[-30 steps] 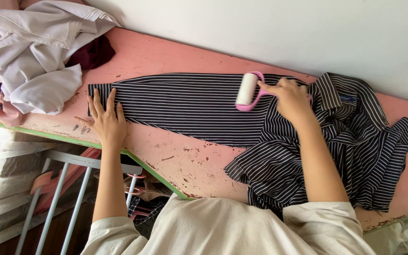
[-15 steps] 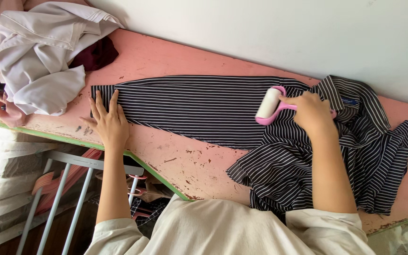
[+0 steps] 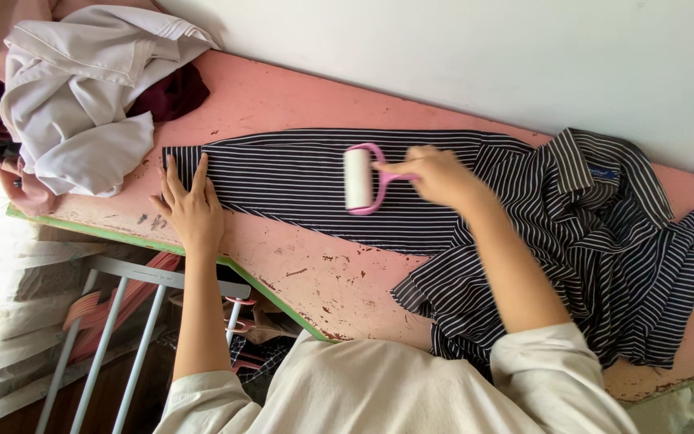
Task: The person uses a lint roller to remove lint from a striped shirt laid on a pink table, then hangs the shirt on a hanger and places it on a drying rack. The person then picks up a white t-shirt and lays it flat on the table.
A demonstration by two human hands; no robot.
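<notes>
I see my right hand closed around the pink plastic handle of a lint roller with a white cylindrical head. The roller head lies on the stretched-out sleeve of a dark navy shirt with thin white stripes, roughly at the middle of the sleeve's length, with the roller's axis running across the sleeve. The hand is a little blurred, so I cannot make out each finger, but the grip on the handle is plain.

My left hand is open and flat, fingers spread, palm pressed down on the cuff end of that same sleeve, near the front edge of the worn pink table with a green rim. It holds nothing; it only pins the cloth.

The sleeve lies smooth and straight across the table, while the body of the striped shirt is bunched in folds on the right side, its collar toward the pale wall, part of it draping over the front edge beside my right forearm.

At the far left of the table sits a heap of crumpled clothes, a pale grey-white garment on top of dark maroon fabric. Below the table edge on the left, a white metal rail frame shows.
</notes>
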